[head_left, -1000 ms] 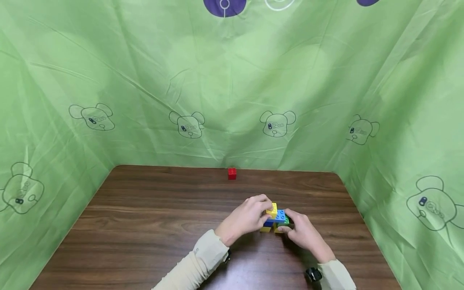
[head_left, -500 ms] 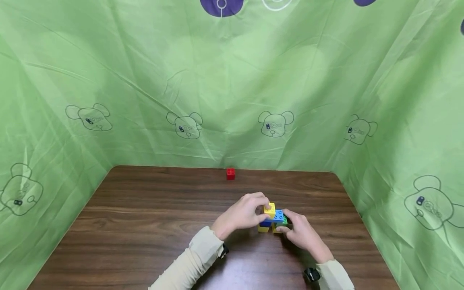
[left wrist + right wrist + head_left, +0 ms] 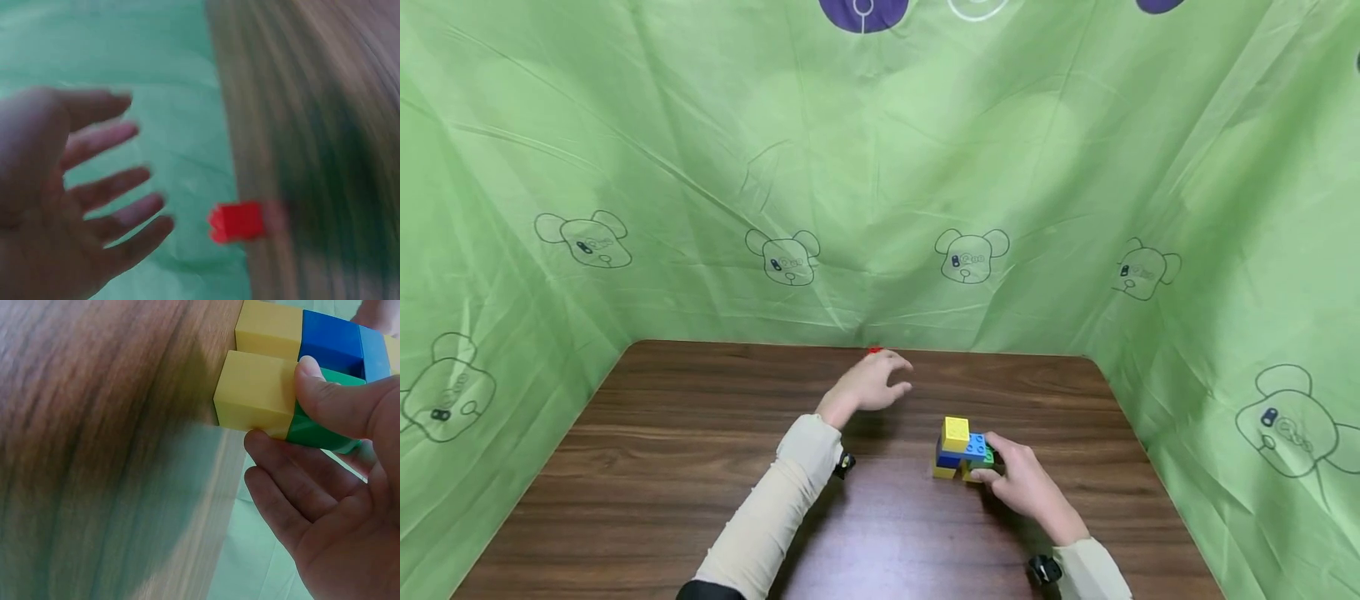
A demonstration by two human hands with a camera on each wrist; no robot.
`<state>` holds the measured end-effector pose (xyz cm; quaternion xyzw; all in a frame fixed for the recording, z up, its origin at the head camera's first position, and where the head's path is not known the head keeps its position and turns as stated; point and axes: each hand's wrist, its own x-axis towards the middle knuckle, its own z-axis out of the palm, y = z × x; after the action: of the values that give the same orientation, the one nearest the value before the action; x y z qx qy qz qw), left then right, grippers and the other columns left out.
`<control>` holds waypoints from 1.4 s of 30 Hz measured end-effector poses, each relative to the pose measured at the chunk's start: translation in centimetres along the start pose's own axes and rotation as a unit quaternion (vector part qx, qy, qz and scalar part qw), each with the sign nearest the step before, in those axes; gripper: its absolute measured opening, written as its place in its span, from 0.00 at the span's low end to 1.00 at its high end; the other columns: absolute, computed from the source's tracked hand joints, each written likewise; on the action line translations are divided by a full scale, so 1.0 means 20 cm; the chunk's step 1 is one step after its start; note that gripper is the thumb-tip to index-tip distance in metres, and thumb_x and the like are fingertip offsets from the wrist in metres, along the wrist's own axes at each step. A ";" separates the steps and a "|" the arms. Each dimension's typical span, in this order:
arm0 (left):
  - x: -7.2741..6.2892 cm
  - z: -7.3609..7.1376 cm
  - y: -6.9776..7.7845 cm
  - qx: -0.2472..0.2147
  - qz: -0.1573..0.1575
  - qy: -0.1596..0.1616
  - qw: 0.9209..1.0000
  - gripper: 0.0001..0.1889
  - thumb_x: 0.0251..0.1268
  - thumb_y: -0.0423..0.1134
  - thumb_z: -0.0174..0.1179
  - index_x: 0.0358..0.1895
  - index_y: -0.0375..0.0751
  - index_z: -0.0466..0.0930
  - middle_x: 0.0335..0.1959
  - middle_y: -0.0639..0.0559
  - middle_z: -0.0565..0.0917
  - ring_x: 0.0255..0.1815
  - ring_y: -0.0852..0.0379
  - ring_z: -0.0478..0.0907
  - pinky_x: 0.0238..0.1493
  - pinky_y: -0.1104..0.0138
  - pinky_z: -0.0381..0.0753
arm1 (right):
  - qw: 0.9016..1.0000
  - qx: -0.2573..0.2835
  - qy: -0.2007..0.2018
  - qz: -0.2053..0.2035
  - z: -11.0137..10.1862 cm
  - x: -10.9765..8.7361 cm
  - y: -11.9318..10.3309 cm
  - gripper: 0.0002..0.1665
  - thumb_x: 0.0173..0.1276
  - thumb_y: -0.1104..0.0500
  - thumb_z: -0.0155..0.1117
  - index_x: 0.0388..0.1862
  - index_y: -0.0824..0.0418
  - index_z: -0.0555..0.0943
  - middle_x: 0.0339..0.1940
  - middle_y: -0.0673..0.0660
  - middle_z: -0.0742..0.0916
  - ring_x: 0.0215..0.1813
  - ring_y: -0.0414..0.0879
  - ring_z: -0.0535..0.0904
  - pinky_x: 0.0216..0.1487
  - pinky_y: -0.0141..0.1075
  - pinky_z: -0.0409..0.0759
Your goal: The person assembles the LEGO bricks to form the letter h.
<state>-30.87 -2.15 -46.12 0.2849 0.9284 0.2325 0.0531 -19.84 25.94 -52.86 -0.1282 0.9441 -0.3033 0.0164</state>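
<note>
My left hand (image 3: pixel 868 382) hovers above the far part of the table with fingers spread, holding nothing. Beyond it, partly covered by the hand in the head view, a small red toy brick (image 3: pixel 240 220) stands at the table's back edge. A built structure of toy bricks stands on the right: two yellow bricks (image 3: pixel 259 390) at the bottom, a dark blue brick (image 3: pixel 331 340) and a green brick (image 3: pixel 322 431) over them, a light blue brick (image 3: pixel 976 447) across, and a yellow brick (image 3: pixel 956 434) on top. My right hand (image 3: pixel 1026 483) pinches the green brick between thumb and fingers.
The brown wooden table (image 3: pixel 662 467) is enclosed at the back and sides by a green cloth (image 3: pixel 880 167) printed with bear heads. A black wrist camera (image 3: pixel 1045 570) sits on the right wrist.
My left hand has let go of the top yellow brick and moved left and away toward the red brick, its fingers opening. The right hand keeps its grip on the structure.
</note>
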 end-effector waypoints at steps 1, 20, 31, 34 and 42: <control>0.01 0.01 -0.02 0.015 -0.023 0.016 1.000 0.22 0.75 0.46 0.58 0.67 0.46 0.77 0.71 0.44 0.73 0.73 0.43 0.69 0.72 0.50 0.68 | 1.000 -0.001 0.001 0.000 0.00 0.00 0.00 0.23 0.61 0.60 0.77 0.54 0.53 0.81 0.45 0.48 0.88 0.48 0.41 0.83 0.50 0.42 0.83; 0.16 0.15 -0.16 0.130 -0.137 0.040 0.981 0.32 0.73 0.45 0.60 0.77 0.47 0.63 0.78 0.42 0.62 0.76 0.39 0.63 0.70 0.47 0.70 | 1.000 -0.003 -0.002 -0.014 0.02 -0.01 0.03 0.23 0.62 0.61 0.76 0.53 0.52 0.79 0.45 0.47 0.87 0.49 0.42 0.83 0.51 0.43 0.83; 0.16 0.28 -0.31 0.146 -0.154 0.043 0.976 0.33 0.72 0.43 0.61 0.78 0.54 0.62 0.77 0.47 0.65 0.76 0.41 0.62 0.68 0.43 0.69 | 1.000 0.003 0.000 -0.015 0.03 -0.02 0.04 0.23 0.61 0.61 0.76 0.52 0.50 0.77 0.43 0.45 0.86 0.48 0.41 0.82 0.51 0.41 0.83; 0.18 0.30 -0.34 0.160 -0.138 0.078 0.974 0.30 0.71 0.43 0.62 0.75 0.55 0.67 0.72 0.47 0.70 0.72 0.43 0.67 0.63 0.45 0.72 | 1.000 0.004 0.002 -0.023 0.03 -0.02 0.04 0.23 0.61 0.61 0.76 0.52 0.49 0.77 0.43 0.45 0.86 0.48 0.41 0.83 0.51 0.41 0.83; 0.20 0.33 -0.37 0.177 -0.087 0.140 0.970 0.18 0.68 0.36 0.64 0.60 0.48 0.78 0.53 0.43 0.80 0.54 0.42 0.79 0.49 0.50 0.79 | 0.999 0.004 0.002 -0.035 0.02 -0.02 0.05 0.23 0.62 0.60 0.76 0.52 0.48 0.77 0.44 0.44 0.86 0.48 0.39 0.83 0.51 0.40 0.83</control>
<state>-36.42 -2.75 -55.25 0.1721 0.9743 0.0968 -0.1083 -19.60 26.64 -53.86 -0.1605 0.9379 -0.3076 0.0050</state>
